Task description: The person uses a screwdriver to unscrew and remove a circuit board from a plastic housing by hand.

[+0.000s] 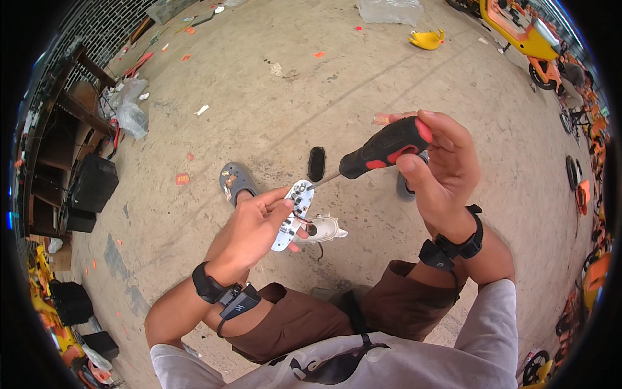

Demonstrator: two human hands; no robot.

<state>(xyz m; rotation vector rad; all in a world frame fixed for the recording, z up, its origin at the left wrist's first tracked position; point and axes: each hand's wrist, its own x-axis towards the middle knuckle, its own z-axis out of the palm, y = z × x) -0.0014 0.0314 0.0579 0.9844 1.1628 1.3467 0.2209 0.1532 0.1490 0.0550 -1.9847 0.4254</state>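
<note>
My left hand (254, 227) grips an oval white circuit board (299, 202) with small dark components on its face. Between thumb and fingers of my right hand (446, 170) is a screwdriver (382, 150) with a thick black and red handle. Its thin shaft slants down to the left, and the tip meets the board's upper end, or lies just over it. Below the board is a white plastic housing (322, 229) with a dark cable hanging from it; whether my left fingers also hold it I cannot tell. A black oval cover (316, 163) lies on the floor beyond the board.
A concrete floor (259, 117) with scattered orange scraps surrounds me. Dark shelving (71, 123) and a black box (95, 183) stand at the left. A yellow plastic part (426, 40) lies far off to the right. Yellow and orange bikes (525, 32) line the right side.
</note>
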